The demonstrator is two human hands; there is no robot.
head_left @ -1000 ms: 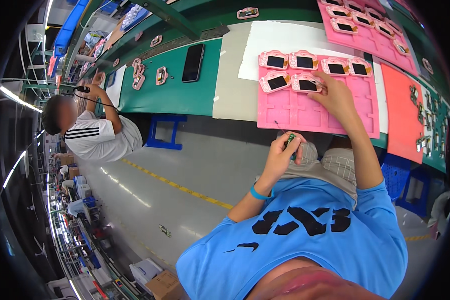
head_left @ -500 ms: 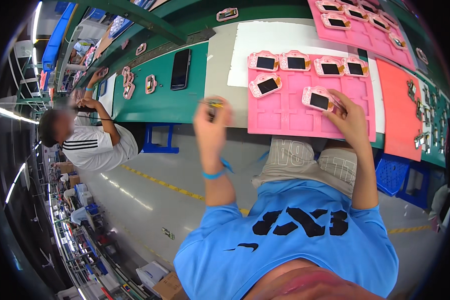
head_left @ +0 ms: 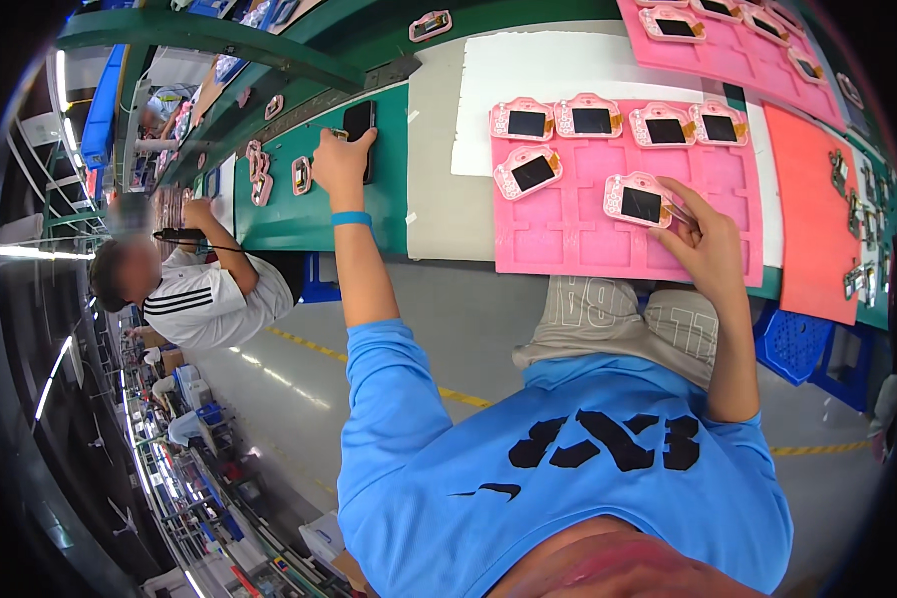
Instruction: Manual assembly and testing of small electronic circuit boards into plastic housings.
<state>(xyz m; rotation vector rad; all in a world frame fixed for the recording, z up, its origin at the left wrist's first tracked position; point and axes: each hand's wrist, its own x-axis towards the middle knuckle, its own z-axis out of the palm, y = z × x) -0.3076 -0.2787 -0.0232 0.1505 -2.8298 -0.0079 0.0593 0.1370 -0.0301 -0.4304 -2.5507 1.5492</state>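
My left hand (head_left: 343,167) reaches over the green table, its fingers closed round a small, mostly hidden part (head_left: 339,134) with a yellowish-green edge. Right beside it lies a black phone (head_left: 360,120), partly covered by the hand. My right hand (head_left: 706,242) pinches a slim metal tool (head_left: 680,213), which looks like tweezers. Its fingertips rest at the right end of a pink camera-shaped case (head_left: 636,202) with a black screen. That case lies on the pink slotted tray (head_left: 568,254). Several similar cases (head_left: 590,118) sit along the tray's far side.
A second pink tray (head_left: 713,62) with more cases lies at the far right. Near it, a red mat (head_left: 812,219) borders several small circuit boards (head_left: 853,214). Pink cases (head_left: 259,174) lie left on the table. A co-worker in a white shirt (head_left: 204,299) sits at the left.
My left hand has moved left and away from me, from the tray's left side to beside the phone. The right hand stays at the same pink case. The view has shifted slightly.
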